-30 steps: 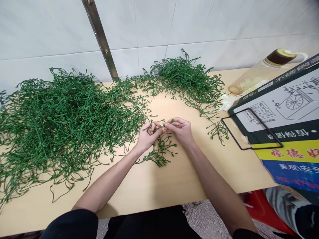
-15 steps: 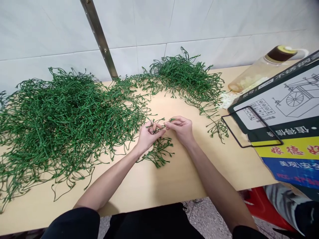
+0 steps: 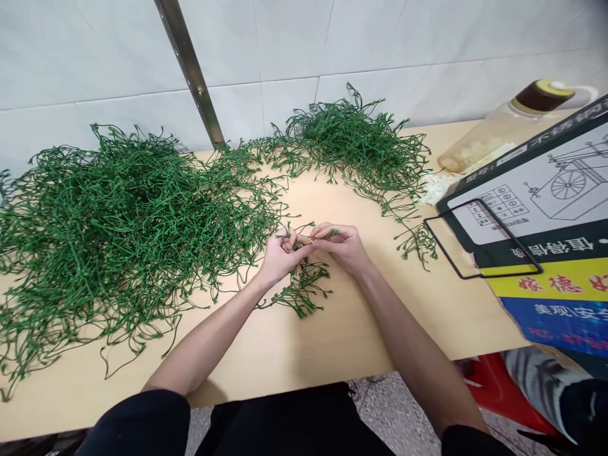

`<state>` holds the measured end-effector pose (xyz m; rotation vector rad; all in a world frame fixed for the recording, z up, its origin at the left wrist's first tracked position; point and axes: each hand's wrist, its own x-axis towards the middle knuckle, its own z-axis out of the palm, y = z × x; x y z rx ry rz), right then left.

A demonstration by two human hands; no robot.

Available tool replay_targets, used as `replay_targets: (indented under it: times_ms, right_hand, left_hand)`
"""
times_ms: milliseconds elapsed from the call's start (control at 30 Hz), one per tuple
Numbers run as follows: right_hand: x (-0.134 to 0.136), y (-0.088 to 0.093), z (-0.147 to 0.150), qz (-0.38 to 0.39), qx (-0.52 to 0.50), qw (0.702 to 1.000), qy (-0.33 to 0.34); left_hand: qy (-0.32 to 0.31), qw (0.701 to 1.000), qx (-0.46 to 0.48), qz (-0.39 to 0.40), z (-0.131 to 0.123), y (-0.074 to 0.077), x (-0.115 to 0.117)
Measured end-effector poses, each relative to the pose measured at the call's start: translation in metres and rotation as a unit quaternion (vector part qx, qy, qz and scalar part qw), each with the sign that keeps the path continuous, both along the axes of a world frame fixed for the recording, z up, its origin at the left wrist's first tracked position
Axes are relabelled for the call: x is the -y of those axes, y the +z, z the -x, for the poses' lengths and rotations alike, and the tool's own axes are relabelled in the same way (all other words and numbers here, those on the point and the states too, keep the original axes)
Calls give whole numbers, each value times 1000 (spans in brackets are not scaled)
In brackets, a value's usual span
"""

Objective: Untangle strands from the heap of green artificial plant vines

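Observation:
Over the middle of the table, my left hand (image 3: 281,254) is closed with green plastic stems (image 3: 285,234) between its fingers. My right hand (image 3: 342,244) pinches a green stem tip (image 3: 332,233), its fingertips meeting those of the left. Just below the two hands lies a small bunch of green stems (image 3: 306,291). A large tangled heap of the same stems (image 3: 118,221) spreads over the left side of the table. Another smaller heap (image 3: 356,145) sits against the wall, behind my right hand. What exactly the fingertips join is too small to tell.
At the right stands a printed cardboard box (image 3: 560,196) with a black wire frame (image 3: 510,272) at its near corner. Behind it a bottle with a brown cap (image 3: 494,136) leans beside white pieces (image 3: 434,187). A metal strip (image 3: 190,69) runs down the wall. A red stool (image 3: 503,386) is below.
My right hand has shifted slightly left, and its fingertips now touch those of my left hand. The heaps lie as before.

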<state>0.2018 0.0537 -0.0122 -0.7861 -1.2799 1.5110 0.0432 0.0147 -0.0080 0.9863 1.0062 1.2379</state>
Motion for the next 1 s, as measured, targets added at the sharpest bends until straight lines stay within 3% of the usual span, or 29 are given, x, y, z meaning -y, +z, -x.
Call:
replay_targets:
  times_ms: [167, 633, 800, 1000]
  right_hand:
    - [2, 1, -1, 31, -17, 999, 26]
    - [-1, -11, -1, 43, 19, 996, -80]
    - [1, -2, 1, 31, -11, 999, -31]
    - [3, 1, 1, 79, -29, 996, 30]
  left_hand:
    - [-24, 999, 42, 9, 3, 5, -2]
    - [-19, 1000, 23, -7, -3, 8, 2]
    - [-50, 998, 28, -1, 0, 6, 1]
    - [-72, 997, 12, 2, 0, 6, 1]
